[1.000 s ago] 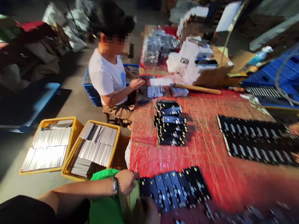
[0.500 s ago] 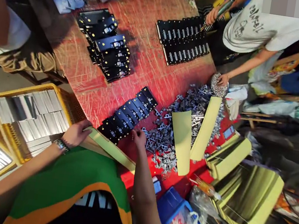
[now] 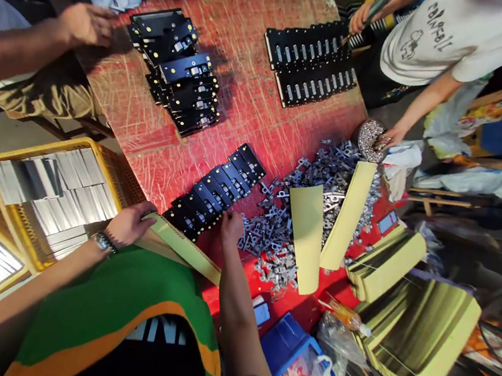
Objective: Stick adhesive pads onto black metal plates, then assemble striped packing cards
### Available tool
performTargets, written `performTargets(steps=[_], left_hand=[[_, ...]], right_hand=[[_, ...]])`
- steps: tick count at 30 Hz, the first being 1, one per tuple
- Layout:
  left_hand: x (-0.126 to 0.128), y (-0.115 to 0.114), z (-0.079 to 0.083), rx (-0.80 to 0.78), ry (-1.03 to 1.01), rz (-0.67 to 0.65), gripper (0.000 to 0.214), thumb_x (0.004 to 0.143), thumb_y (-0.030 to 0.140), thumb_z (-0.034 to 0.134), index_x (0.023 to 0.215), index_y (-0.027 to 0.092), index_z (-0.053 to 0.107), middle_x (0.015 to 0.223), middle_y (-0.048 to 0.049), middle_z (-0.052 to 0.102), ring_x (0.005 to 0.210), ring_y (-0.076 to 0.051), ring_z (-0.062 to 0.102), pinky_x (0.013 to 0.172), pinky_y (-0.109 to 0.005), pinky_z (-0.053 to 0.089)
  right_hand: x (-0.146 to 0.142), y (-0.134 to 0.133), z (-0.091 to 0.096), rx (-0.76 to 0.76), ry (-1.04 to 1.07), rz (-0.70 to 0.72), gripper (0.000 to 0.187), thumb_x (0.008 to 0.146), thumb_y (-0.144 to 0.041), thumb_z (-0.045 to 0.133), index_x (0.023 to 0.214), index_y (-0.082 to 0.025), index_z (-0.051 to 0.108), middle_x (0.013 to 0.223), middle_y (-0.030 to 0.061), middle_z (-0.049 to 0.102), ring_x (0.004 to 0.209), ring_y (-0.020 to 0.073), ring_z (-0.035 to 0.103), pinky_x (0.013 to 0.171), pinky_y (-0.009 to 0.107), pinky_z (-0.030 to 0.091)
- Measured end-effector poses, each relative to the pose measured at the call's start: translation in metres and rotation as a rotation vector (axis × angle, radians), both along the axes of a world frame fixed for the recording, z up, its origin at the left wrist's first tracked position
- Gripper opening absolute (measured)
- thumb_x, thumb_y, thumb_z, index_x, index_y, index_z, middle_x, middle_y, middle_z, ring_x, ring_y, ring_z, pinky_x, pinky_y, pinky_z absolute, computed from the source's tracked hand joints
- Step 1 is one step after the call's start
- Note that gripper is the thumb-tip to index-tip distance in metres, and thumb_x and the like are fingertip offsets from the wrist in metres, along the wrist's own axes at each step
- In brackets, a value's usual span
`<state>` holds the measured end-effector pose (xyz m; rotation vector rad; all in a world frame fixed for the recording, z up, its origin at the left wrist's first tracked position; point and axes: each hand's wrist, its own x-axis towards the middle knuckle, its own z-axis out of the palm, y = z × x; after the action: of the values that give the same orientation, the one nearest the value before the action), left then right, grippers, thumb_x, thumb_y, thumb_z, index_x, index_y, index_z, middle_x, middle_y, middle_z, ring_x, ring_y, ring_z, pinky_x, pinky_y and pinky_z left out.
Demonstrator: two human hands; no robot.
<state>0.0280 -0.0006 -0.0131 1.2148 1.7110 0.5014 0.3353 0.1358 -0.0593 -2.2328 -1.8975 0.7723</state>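
My left hand (image 3: 130, 224) grips the end of a long yellow-green strip (image 3: 185, 250) that lies along the near edge of the red table (image 3: 244, 105). My right hand (image 3: 232, 228) rests with curled fingers at the near end of a fanned row of black plates (image 3: 217, 190), beside a heap of small silver metal parts (image 3: 294, 213). What its fingers hold is hidden from me.
Two yellow-green strips (image 3: 328, 224) lie over the metal parts. Yellow crates (image 3: 49, 195) of silver bars stand at left. More black plates (image 3: 180, 77) and black trays (image 3: 314, 65) lie farther off. One person's hand (image 3: 84, 22) reaches in at left, another works at right. Yellow strip stacks (image 3: 415, 319) sit at right.
The view swung from the far table down onto my work spot. Since half a second ago my right hand edged toward the black plates, and a person's arm reached in at upper left.
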Motion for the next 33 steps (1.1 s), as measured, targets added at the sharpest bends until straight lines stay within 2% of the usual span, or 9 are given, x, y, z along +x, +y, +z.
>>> performTargets(steps=[3, 5, 13, 15, 17, 21, 24, 28, 33], left_hand=[[0.0, 0.0, -0.003, -0.001, 0.015, 0.004, 0.04, 0.087, 0.05, 0.05, 0.111, 0.021, 0.064, 0.106, -0.0061, 0.076, 0.094, -0.024, 0.07, 0.089, -0.034, 0.052], [0.0, -0.001, -0.004, 0.001, 0.009, 0.006, 0.042, 0.087, 0.051, 0.05, 0.111, 0.02, 0.064, 0.105, -0.0066, 0.076, 0.093, -0.025, 0.07, 0.087, -0.035, 0.052], [0.0, 0.0, -0.005, -0.006, -0.034, 0.001, 0.04, 0.087, 0.05, 0.051, 0.112, 0.022, 0.064, 0.109, -0.0066, 0.076, 0.097, -0.025, 0.07, 0.092, -0.035, 0.052], [0.0, 0.0, -0.005, -0.001, -0.037, 0.002, 0.04, 0.087, 0.05, 0.051, 0.112, 0.021, 0.064, 0.108, -0.0065, 0.076, 0.096, -0.025, 0.07, 0.091, -0.035, 0.053], [-0.001, 0.0, -0.005, 0.004, -0.029, 0.006, 0.04, 0.087, 0.051, 0.051, 0.11, 0.021, 0.064, 0.106, -0.0063, 0.076, 0.095, -0.025, 0.07, 0.09, -0.035, 0.053], [-0.005, 0.002, -0.006, 0.011, -0.075, 0.036, 0.038, 0.086, 0.053, 0.055, 0.107, 0.023, 0.065, 0.103, -0.0052, 0.076, 0.093, -0.025, 0.07, 0.087, -0.036, 0.054], [-0.007, 0.008, -0.005, 0.035, -0.216, 0.062, 0.041, 0.085, 0.058, 0.06, 0.102, 0.022, 0.065, 0.096, -0.0053, 0.075, 0.088, -0.023, 0.068, 0.083, -0.034, 0.055], [-0.008, 0.026, 0.003, 0.06, -0.373, 0.082, 0.046, 0.08, 0.064, 0.069, 0.093, 0.021, 0.066, 0.086, -0.0044, 0.069, 0.081, -0.02, 0.063, 0.077, -0.032, 0.054], [-0.018, 0.058, 0.026, 0.041, -0.491, 0.082, 0.05, 0.068, 0.065, 0.08, 0.089, 0.022, 0.068, 0.084, -0.0033, 0.067, 0.076, -0.019, 0.059, 0.07, -0.032, 0.053]], right_hand=[[-0.001, 0.007, -0.006, 0.031, 0.203, -0.166, 0.022, 0.092, -0.031, 0.059, 0.099, -0.013, 0.071, 0.103, 0.0135, 0.075, 0.091, 0.0211, 0.066, 0.086, 0.03, 0.049], [-0.001, 0.011, -0.009, 0.029, 0.301, -0.177, 0.024, 0.089, -0.028, 0.059, 0.103, -0.012, 0.071, 0.105, 0.0132, 0.076, 0.091, 0.0206, 0.067, 0.087, 0.03, 0.051], [0.0, 0.029, -0.003, 0.062, 0.084, 0.06, 0.025, 0.093, -0.023, 0.051, 0.11, -0.016, 0.067, 0.112, 0.0122, 0.072, 0.102, 0.023, 0.063, 0.094, 0.034, 0.046], [-0.002, 0.035, 0.001, 0.035, 0.047, 0.047, 0.021, 0.091, -0.023, 0.053, 0.108, -0.017, 0.065, 0.11, 0.0118, 0.071, 0.101, 0.0236, 0.062, 0.094, 0.035, 0.046], [-0.003, 0.042, 0.005, 0.059, 0.085, -0.063, 0.018, 0.087, -0.024, 0.058, 0.103, -0.017, 0.063, 0.108, 0.0123, 0.07, 0.101, 0.0241, 0.061, 0.094, 0.035, 0.046], [0.002, 0.052, 0.018, 0.074, 0.398, -0.352, 0.021, 0.08, -0.03, 0.063, 0.097, -0.019, 0.06, 0.097, 0.0088, 0.071, 0.089, 0.0226, 0.064, 0.084, 0.035, 0.052], [0.013, 0.053, 0.035, -0.052, 0.713, -0.44, 0.019, 0.075, -0.027, 0.063, 0.093, -0.021, 0.06, 0.086, 0.0035, 0.072, 0.077, 0.0205, 0.066, 0.072, 0.033, 0.054], [0.025, 0.047, 0.06, -0.183, 1.214, -0.534, 0.022, 0.069, -0.022, 0.065, 0.091, -0.024, 0.062, 0.085, 0.0006, 0.073, 0.079, 0.0191, 0.068, 0.072, 0.032, 0.054], [0.029, 0.038, 0.088, -0.158, 1.328, -0.528, 0.022, 0.072, -0.025, 0.069, 0.093, -0.024, 0.065, 0.09, 0.0013, 0.074, 0.08, 0.0188, 0.067, 0.072, 0.032, 0.055]])
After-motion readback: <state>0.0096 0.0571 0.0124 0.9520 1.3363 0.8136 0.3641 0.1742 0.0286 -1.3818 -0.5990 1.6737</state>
